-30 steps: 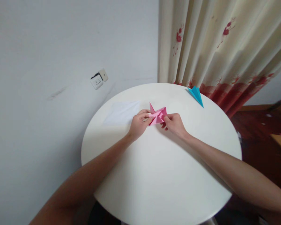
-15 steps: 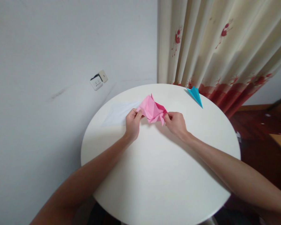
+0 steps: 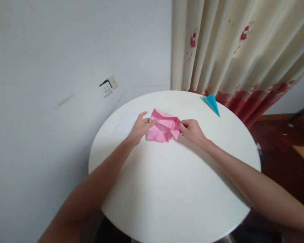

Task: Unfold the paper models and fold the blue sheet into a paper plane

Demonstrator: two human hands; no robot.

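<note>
A creased pink paper (image 3: 163, 129) lies partly unfolded on the round white table (image 3: 174, 189). My left hand (image 3: 140, 127) rests on its left edge with fingers stretched out flat, pressing the sheet down. My right hand (image 3: 192, 131) pinches the paper's right corner between thumb and fingers. A white sheet of paper (image 3: 126, 122) lies just left of my left hand, partly under it.
A blue folded paper plane (image 3: 212, 102) lies at the table's far right edge. A cream curtain with red flowers (image 3: 233, 57) hangs behind the table. A wall socket (image 3: 107, 86) sits on the grey wall at the left. Dark wooden floor (image 3: 281, 141) lies to the right.
The pink paper went from a small folded star shape to a wider, flatter, opened sheet. My hands pulled apart, and my left hand changed from a pinch to flat fingers.
</note>
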